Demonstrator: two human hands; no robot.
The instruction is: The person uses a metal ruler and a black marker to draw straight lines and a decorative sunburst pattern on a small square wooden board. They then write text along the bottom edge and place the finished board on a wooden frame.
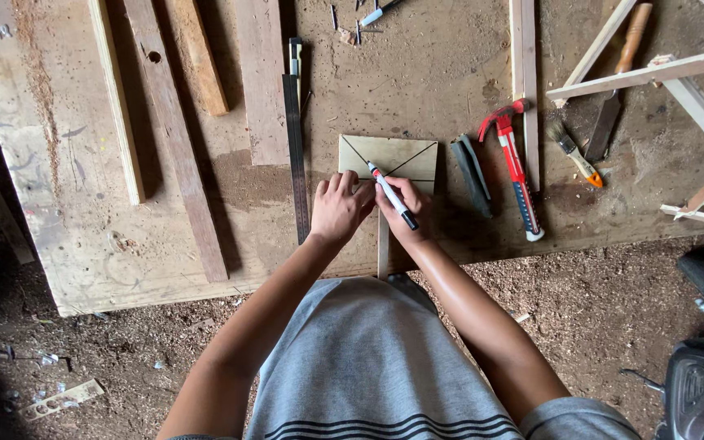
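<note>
Marking a small wooden panel (397,156) at the front edge of the workbench (83,228).

The panel lies flat near the middle of the bench, dark lines crossing its face. The right hand (407,210) is closed around a white marker (392,195), its tip down on the panel; the left hand (339,208) rests fingers-curled and empty on the panel's lower left corner (whether it presses down, I cannot tell). Just left of the hands lies a long steel ruler (296,155); to the right a dark folded tool (472,173), then a red-handled hammer (512,163), then a small paintbrush (574,153). Wooden strips (174,138) lie along the bench further left.
</note>
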